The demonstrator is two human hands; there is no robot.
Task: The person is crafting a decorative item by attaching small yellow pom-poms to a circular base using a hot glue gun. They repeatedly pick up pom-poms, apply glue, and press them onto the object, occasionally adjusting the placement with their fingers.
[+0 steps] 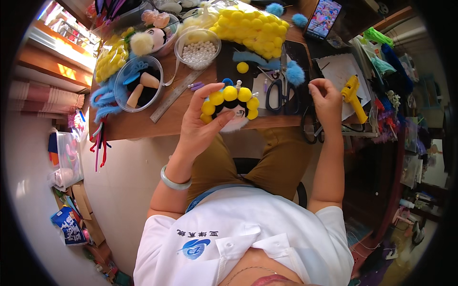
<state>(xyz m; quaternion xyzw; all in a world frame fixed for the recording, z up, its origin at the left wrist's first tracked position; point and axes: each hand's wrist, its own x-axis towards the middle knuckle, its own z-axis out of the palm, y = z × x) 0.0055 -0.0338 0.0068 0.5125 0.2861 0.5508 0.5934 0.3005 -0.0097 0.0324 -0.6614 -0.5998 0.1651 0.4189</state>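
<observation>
My left hand (pixel 202 125) holds a doll's head (pixel 234 111) with black hair and a ring of yellow pompoms around it, its face turned up. White beads stand up from the pompom ring. To the right, my right hand (pixel 326 93) is raised over the dark mat with thumb and forefinger together; whether something small is between them I cannot tell. Between the hands lie dark-handled scissors (pixel 282 96) and a blue fluffy pompom (pixel 295 73). A loose yellow pompom (pixel 242 67) rests on the mat beyond the doll's head. A yellow hot glue gun (pixel 352 94) lies right of my right hand.
A steel ruler (pixel 177 94) lies left of my left hand. Behind it stand a tub of white beads (pixel 198 53) and a tub with doll parts (pixel 139 84). Farther back are a bag of yellow pompoms (pixel 250 28) and a phone (pixel 323 18). The table's front edge (pixel 154 133) is near me.
</observation>
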